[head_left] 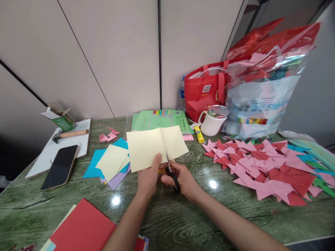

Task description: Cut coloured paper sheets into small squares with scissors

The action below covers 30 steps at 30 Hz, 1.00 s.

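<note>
My left hand [148,178] grips a pale yellow sheet of paper [145,148] at its lower edge, thumb on top. A crease runs down the sheet, and its right part tilts at an angle. Black-handled scissors [172,177] are in my right hand [184,181], fingers wrapped round the handles. Their blades meet the sheet's lower edge near the crease. Left of the sheet lies a loose pile of cut squares, with a pale yellow square [112,160] over blue and purple ones. Something orange beneath my hands is mostly hidden.
Folded pink and red paper pieces [261,164] are heaped at right. Behind stand a white mug [213,122], glue stick [199,134], red bag [200,99] and large plastic bag [259,104]. At left lie a phone [60,167] and hammer [70,135]; red paper [83,226] lies in front.
</note>
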Motion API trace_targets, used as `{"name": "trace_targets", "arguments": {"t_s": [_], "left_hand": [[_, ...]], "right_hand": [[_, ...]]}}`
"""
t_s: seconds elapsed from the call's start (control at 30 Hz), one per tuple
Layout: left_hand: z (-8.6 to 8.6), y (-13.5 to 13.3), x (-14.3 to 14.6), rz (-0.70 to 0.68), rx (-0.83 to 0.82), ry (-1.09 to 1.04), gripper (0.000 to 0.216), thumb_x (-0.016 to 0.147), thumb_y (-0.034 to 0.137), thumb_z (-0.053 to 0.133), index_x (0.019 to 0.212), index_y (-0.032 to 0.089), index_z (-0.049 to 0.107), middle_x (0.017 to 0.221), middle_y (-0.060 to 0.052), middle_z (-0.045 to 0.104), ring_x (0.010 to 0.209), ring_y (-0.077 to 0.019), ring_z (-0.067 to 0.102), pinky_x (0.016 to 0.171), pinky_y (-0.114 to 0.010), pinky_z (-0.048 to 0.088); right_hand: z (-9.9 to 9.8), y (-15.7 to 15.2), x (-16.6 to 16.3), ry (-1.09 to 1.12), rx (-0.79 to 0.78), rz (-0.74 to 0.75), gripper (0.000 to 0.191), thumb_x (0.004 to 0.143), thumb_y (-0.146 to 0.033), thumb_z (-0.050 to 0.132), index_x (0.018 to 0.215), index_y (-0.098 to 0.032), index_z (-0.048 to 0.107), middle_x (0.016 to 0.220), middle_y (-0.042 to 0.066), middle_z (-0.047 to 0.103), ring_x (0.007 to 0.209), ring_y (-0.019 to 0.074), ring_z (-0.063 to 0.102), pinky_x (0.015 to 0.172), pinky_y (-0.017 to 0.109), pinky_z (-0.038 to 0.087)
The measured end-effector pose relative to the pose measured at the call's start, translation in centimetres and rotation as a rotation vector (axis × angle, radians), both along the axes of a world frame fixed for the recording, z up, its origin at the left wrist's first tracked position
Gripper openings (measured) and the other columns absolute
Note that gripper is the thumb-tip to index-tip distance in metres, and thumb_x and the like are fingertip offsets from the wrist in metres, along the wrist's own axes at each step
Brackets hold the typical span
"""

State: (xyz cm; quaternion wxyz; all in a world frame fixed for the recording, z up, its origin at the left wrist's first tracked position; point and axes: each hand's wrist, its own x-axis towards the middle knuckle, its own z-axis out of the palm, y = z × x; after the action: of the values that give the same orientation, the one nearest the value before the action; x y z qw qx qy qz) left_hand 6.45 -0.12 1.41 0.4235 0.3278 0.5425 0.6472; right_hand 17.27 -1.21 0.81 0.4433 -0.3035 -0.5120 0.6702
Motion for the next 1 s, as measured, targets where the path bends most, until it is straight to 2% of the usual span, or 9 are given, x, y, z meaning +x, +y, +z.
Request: {"name": "trace_targets", "arguments": {"t_s": [0.23,0.57,0.8,1.0], "left_hand": [[0.16,-0.01,0.05,-0.006,-0.001,0.02,0.05,0.066,0.035,0.065,0.111,0.017,0.055,0.117,-0.009,0.057,0.106,-0.0208,0.054,0.097,-0.034,0.035],[0.43,-0.07,0.02,0.02,-0.058,0.012,0.045,0.064,0.033,0.067,0.105,0.016,0.059,0.103,-0.009,0.065,0.105,-0.0209,0.054,0.097,-0.034,0.035],[0.65,-0.15,0.06,0.018,-0.057,-0.004,0.045,0.063,0.034,0.067,0.104,0.016,0.059,0.103,-0.009,0.065,0.105,-0.0209,0.054,0.097,-0.034,0.035],[0.67,-0.1,0.06,0.011,-0.043,0.017,0.048,0.065,0.034,0.066,0.107,0.014,0.057,0.114,-0.012,0.058,0.105,-0.0215,0.053,0.096,-0.035,0.035]], "right_hand": [[0.07,-0.02,-0.08,-0.033,-0.005,-0.016,0.037,0.062,-0.043,0.07,0.083,-0.015,0.058,0.07,0.001,0.058,0.053,0.0083,0.045,0.047,0.021,0.037],[-0.05,0.02,-0.19,-0.026,-0.026,-0.03,0.035,0.059,-0.039,0.072,0.078,-0.015,0.056,0.064,-0.002,0.054,0.048,0.007,0.042,0.044,0.021,0.036],[-0.46,0.04,-0.13,-0.046,-0.029,-0.043,0.03,0.061,-0.037,0.07,0.073,-0.016,0.053,0.066,-0.002,0.055,0.044,0.0062,0.044,0.041,0.02,0.034],[-0.72,-0.06,-0.12,-0.058,-0.043,-0.054,0.027,0.064,-0.036,0.069,0.073,-0.015,0.054,0.063,-0.002,0.054,0.041,0.0055,0.043,0.04,0.02,0.034]]}}
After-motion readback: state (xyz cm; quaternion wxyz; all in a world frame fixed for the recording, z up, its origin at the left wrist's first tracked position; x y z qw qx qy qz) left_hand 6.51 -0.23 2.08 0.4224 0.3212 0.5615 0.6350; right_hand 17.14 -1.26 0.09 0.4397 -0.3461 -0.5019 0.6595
